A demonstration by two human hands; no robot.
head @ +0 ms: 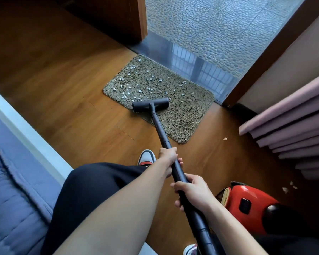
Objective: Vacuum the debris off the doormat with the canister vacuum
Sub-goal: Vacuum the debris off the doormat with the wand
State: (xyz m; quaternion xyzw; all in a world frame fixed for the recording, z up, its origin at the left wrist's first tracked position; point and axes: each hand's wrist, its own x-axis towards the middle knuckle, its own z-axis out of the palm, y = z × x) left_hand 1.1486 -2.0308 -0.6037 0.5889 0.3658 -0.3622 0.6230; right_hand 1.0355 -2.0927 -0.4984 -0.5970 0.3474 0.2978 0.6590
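Doormat point(182, 115): shaggy olive-tan rectangle with rounded corners, flat on the wood floor, far edge against the door threshold. Debris point(136, 85): small pale scraps scattered across the mat's 10-to-12 o'clock part. Floor head point(150, 104): black T-shaped nozzle, flat on the mat near its 8 o'clock edge, scraps just beyond it at 12. Wand point(159, 126): black tube slanting back from the head toward 5 o'clock. Canister point(247, 201): red body with black parts, on the floor at 5 o'clock, well apart from the mat.

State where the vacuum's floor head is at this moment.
In the head view, the floor head sits near centre frame on the near-left edge of the doormat, at the end of the wand, with white debris scraps scattered just beyond it.
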